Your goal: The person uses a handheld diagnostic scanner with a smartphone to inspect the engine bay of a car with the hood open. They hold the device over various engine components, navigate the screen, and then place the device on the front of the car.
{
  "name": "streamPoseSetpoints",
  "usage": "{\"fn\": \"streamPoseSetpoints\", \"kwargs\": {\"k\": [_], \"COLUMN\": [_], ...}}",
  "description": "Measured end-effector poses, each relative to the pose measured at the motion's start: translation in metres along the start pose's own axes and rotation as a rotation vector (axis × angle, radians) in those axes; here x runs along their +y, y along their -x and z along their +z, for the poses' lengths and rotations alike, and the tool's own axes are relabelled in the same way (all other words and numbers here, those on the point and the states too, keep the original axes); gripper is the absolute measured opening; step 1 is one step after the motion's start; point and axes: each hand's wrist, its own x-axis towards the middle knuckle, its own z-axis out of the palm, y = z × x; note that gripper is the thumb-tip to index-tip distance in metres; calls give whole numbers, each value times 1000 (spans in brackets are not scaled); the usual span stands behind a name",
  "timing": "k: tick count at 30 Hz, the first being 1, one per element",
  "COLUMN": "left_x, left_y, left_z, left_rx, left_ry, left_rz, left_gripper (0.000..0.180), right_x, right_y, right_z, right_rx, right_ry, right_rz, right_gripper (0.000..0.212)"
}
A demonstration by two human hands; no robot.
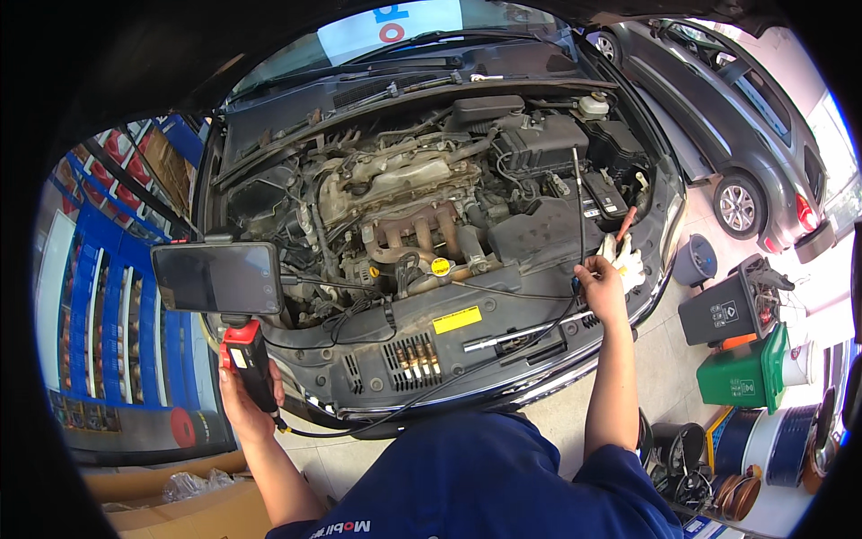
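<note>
My left hand is wrapped round the red and black handle of a borescope, which carries a dark-screened phone-like display on top. From the foot of the handle a black cable runs across the car's front toward my right side. The fingers of my right hand pinch the thin black probe, whose metallic tip points up above the engine bay. White gloves lie just beyond that hand, with an orange-handled tool beside them. Several spark plugs rest on the front cover's vent.
The uncovered engine lies ahead, with a battery at its right. A long socket extension rests on the front cover. Blue shelving stands left; a grey car, bins and drums stand right.
</note>
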Motion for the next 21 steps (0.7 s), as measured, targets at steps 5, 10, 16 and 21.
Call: {"fn": "streamPoseSetpoints", "kwargs": {"k": [5, 10, 16, 21], "left_x": [16, 19, 0, -5], "left_y": [-19, -41, -57, -59], "left_z": [-7, -21, 0, 10], "left_rx": [35, 50, -29, -54], "left_ry": [-101, -59, -94, -85], "left_rz": [127, 96, 71, 41], "left_gripper": [73, 70, 80, 70], "right_x": [-28, -22, 8, 1], "right_y": [2, -13, -16, -8], "right_z": [-12, -4, 10, 2], "right_rx": [-37, -75, -26, 14], "right_ry": [-166, -207, -120, -205], "right_rz": [-41, -106, 2, 24], "right_gripper": [16, 16, 17, 18]}}
